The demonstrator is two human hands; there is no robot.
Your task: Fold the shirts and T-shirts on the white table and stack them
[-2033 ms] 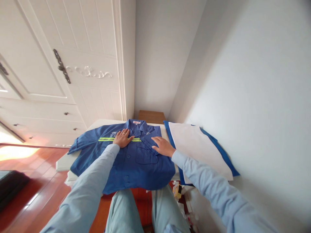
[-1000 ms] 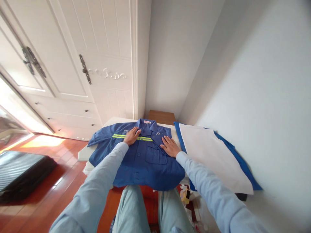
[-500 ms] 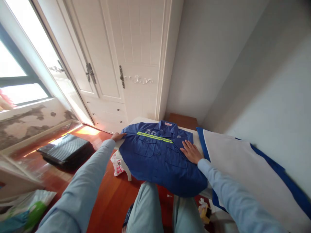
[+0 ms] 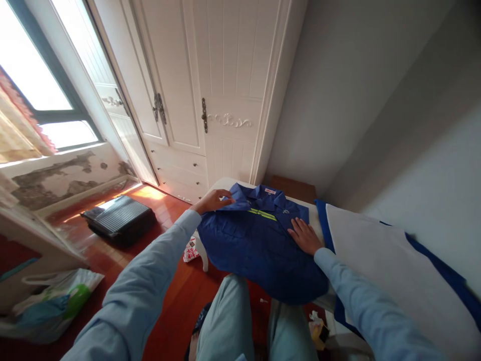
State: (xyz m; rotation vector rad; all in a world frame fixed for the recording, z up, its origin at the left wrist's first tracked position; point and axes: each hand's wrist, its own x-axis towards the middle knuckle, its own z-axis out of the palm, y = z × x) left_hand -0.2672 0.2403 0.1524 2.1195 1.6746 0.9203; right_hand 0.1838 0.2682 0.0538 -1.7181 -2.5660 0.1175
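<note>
The shirt [image 4: 259, 245] lies on the counter [image 4: 314, 216], a flap [image 4: 239, 203] turned in beside its yellow stripe [image 4: 263, 214]. The left hand [image 4: 213, 201] touches that flap (whether its fingers grip, I cannot tell); the right hand [image 4: 307, 238] rests flat, fingers spread, near a white cloth [image 4: 376, 250].

The single view is taken from the wearer's head and is directed forward and steeply downward. The blue fabric shirt with a yellow-green stripe [image 4: 259, 250] is framed below centre, within arm's reach. The pale-blue trouser legs [image 4: 230, 321] are seen from above at the bottom edge. The tall white panelled wardrobe [image 4: 233, 60] is faced farther off; its upright edges are shown converging downward. The plain grey wall [image 4: 432, 165] is covered at right.
</note>
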